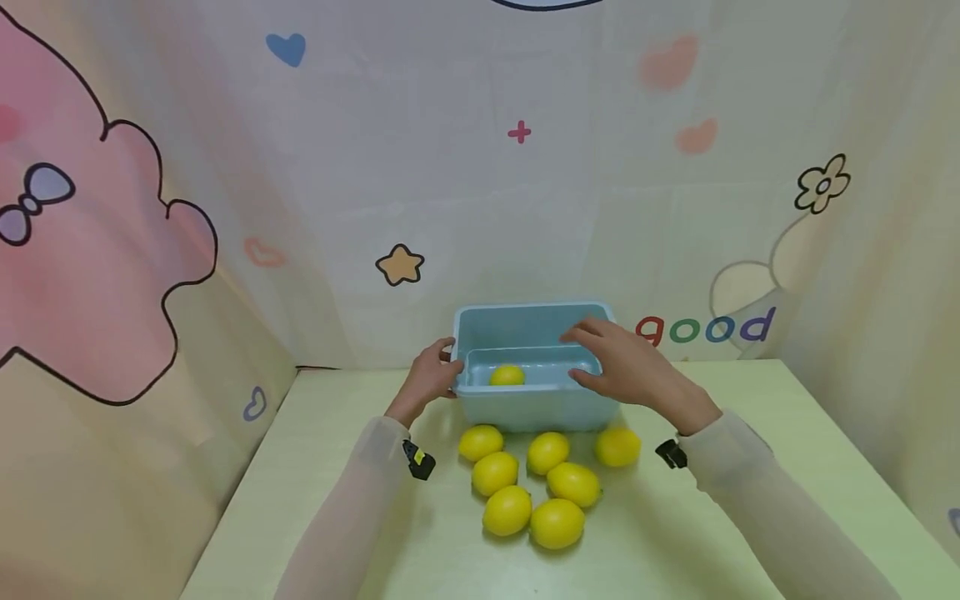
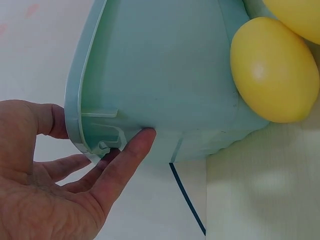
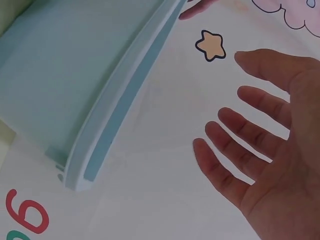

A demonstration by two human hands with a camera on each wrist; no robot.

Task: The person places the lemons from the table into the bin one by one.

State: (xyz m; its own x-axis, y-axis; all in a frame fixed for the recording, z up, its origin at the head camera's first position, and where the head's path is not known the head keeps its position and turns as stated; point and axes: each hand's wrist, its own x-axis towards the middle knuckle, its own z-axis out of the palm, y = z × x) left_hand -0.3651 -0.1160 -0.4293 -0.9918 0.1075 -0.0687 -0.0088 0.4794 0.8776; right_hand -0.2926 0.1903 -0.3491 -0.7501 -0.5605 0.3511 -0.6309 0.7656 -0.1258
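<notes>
A light blue plastic bin point(image 1: 536, 408) stands at the back of the table, with one lemon point(image 1: 507, 376) inside it. At the bin's left end my left hand point(image 1: 431, 377) grips the rim. The left wrist view shows the left thumb point(image 2: 52, 120) at the rim and the fingers bent against the outer wall. Over the right part of the bin is my right hand point(image 1: 618, 362). Its fingers point(image 3: 250, 131) are spread and relaxed, apart from the bin, with nothing held. Several lemons point(image 1: 557, 523) lie on the table in front of the bin.
A pale green table point(image 1: 675, 533) carries everything. Behind it hangs a printed cloth point(image 1: 450, 167) with hearts, a star and the word "good". One lemon point(image 1: 618, 447) lies to the right of the other lemons, near the bin's front right corner.
</notes>
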